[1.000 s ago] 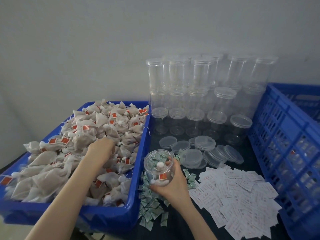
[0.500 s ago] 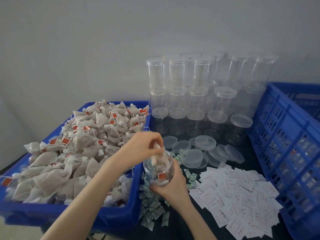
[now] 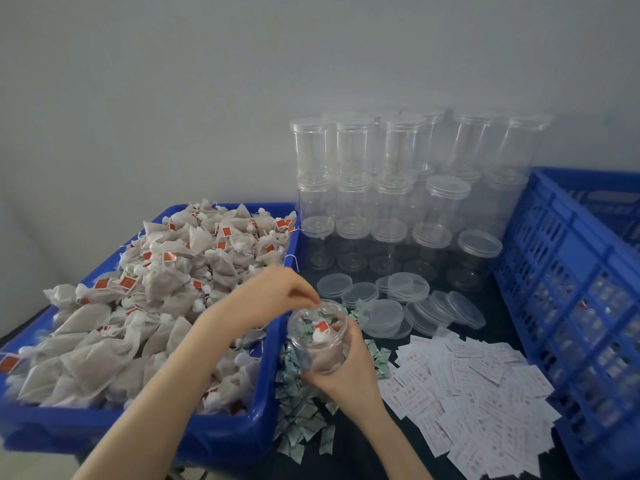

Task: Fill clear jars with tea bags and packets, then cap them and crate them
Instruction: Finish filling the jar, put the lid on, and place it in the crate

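Observation:
My right hand (image 3: 348, 374) grips a clear open jar (image 3: 320, 344) from below and behind, tilted toward me, between the bin and the paper slips. Inside it lie tea bags, one with a red tag on top, and some green-white packets. My left hand (image 3: 277, 296) hovers just over the jar's mouth, its loosely curled fingertips pointing down at the rim and holding nothing. A blue bin (image 3: 263, 420) on the left is heaped with beige tea bags (image 3: 166, 292) bearing red tags.
Green-white packets (image 3: 303, 424) lie scattered under the jar. White printed slips (image 3: 467, 396) spread to the right. Loose clear lids (image 3: 401, 299) lie behind the jar, before stacked empty capped jars (image 3: 381, 202). A tall blue slotted crate (image 3: 568, 306) stands at far right.
My left hand left the bin with a tea bag, pushed it into the jar, and now sits above the mouth with nothing in it. The jar holds more bags.

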